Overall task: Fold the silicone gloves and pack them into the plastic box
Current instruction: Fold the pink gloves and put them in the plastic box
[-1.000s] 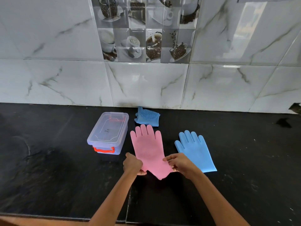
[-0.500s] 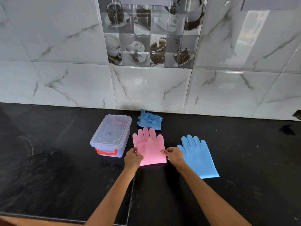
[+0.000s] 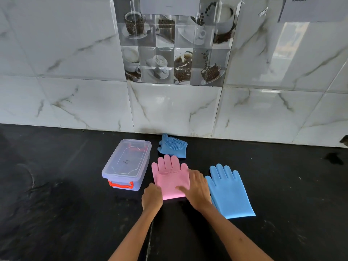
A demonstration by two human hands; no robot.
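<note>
A pink silicone glove (image 3: 169,178) lies folded in half on the black counter, its cuff laid up over the palm. My left hand (image 3: 152,196) pinches its lower left corner. My right hand (image 3: 197,189) lies flat, fingers spread, pressing on the glove's right side. A blue glove (image 3: 228,191) lies flat and unfolded just to the right of my right hand. A second blue glove (image 3: 173,146), folded with its bristles up, sits near the wall. The clear plastic box (image 3: 128,162) with a shut lid and red latch stands left of the pink glove.
The black stone counter (image 3: 66,204) runs to a marble-tiled wall (image 3: 75,100) behind the gloves. A dark smudge (image 3: 333,158) marks the counter at far right. The counter's front edge is near the bottom left of the view.
The pink glove went from flat to folded in half, cuff over palm. My right hand then left the edge and spread flat on top of it. My left hand stays at the lower left corner.
</note>
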